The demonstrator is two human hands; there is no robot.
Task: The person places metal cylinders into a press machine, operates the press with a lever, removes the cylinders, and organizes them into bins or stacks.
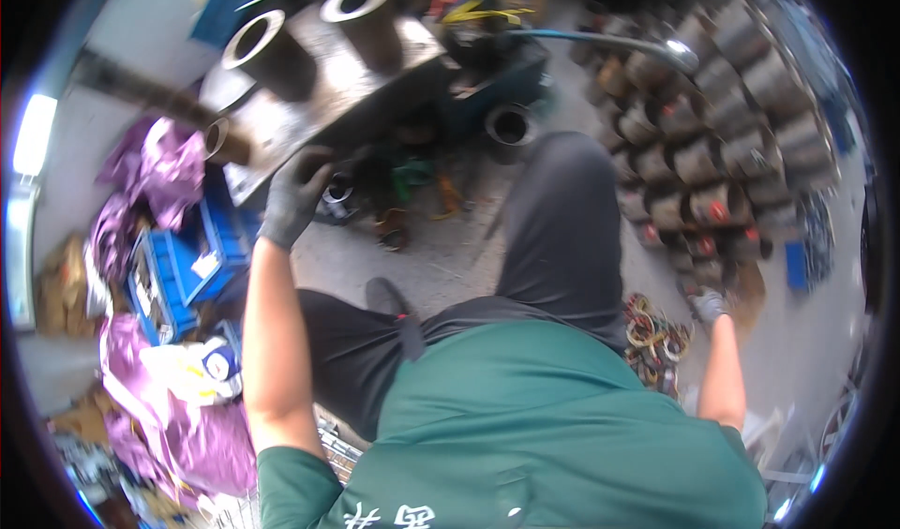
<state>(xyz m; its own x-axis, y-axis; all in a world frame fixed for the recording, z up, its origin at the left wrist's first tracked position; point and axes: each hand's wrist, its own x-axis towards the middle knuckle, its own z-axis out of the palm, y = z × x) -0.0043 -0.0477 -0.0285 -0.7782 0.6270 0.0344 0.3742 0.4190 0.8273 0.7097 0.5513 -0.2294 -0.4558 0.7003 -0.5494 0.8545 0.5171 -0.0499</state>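
Note:
My left hand (294,196), in a grey glove, is at the front edge of a metal-topped workbench (342,93); its fingers are curled over the edge. Two thick-walled metal cylinders (375,37) stand upright on that bench. Far out to the right, my right hand (710,306), also gloved, reaches to the low end of a big stack of metal cylinders (698,163). Its fingers look bent against a dark piece there, but blur hides what they hold. Small red marks show on several of the stacked cylinders.
Blue plastic bins (183,267) and purple sacks (178,407) crowd my left side. Beside my right thigh lies a tangle of coloured loops (654,332). A metal ring-ended cylinder (511,126) stands beyond my knee. A pale blue pole (600,37) crosses near the stack.

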